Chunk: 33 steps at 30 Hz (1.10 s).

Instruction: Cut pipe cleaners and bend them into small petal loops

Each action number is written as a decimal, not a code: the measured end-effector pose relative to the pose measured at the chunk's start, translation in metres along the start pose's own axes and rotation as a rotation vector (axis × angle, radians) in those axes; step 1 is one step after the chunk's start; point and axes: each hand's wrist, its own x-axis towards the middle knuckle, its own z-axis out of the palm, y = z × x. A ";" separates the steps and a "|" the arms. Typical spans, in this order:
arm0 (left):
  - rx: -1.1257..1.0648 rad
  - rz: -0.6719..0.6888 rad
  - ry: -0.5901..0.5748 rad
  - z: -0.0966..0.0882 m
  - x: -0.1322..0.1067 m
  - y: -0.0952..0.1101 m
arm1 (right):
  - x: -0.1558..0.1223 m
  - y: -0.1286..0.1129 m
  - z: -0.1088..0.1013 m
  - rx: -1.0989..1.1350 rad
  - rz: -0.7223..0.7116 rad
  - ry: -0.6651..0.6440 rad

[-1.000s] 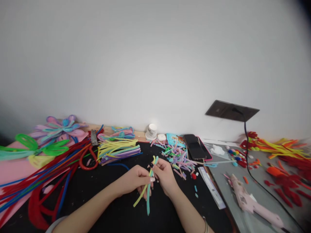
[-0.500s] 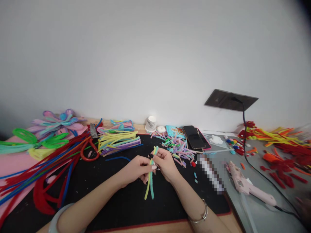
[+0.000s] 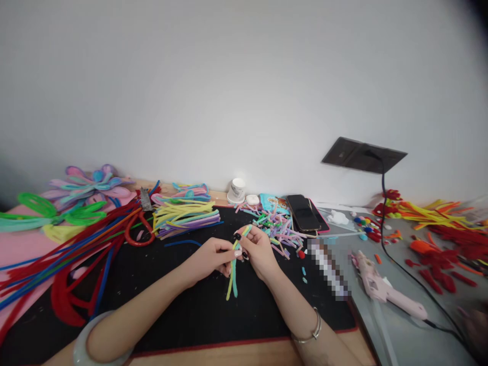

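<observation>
My left hand [image 3: 212, 262] pinches a yellow and a teal pipe cleaner [image 3: 231, 284] around their middle. Opposite it, my right hand [image 3: 259, 252] grips the upper part of the same two stems between thumb and fingers. The pipe cleaners cross near my fingers, and their lower ends hang slightly apart over the black mat [image 3: 183, 315]. Part of the stems is hidden behind my fingers. Just beyond my hands lie a bundle of pastel pipe cleaners [image 3: 186, 216] and a heap of short cut pieces [image 3: 276, 226].
Red-handled scissors [image 3: 140, 231] and long red and blue pipe cleaners [image 3: 87, 244] lie at the left. Phones [image 3: 303, 211], a paper cup [image 3: 238, 188] and a pack stand along the wall. At the right lies a pink glue gun [image 3: 389, 292] with its black cord [image 3: 412, 277].
The two pipe cleaners now cross at my fingers, where before they ran nearly side by side. Their lower ends sit a little higher, and the view has shifted slightly.
</observation>
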 end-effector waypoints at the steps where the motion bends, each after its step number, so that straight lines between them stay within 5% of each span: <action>1: 0.003 -0.001 -0.010 0.000 0.000 0.000 | 0.000 0.000 0.000 -0.010 0.003 -0.002; 9: -0.028 -0.055 -0.129 0.000 -0.002 -0.004 | -0.002 -0.004 0.002 -0.088 0.078 -0.049; 16: -0.027 -0.050 -0.111 0.000 -0.002 -0.003 | -0.001 -0.002 0.002 -0.059 0.067 -0.041; 33: -0.004 0.081 0.266 -0.003 0.002 0.005 | 0.003 -0.004 -0.002 -0.112 -0.035 0.137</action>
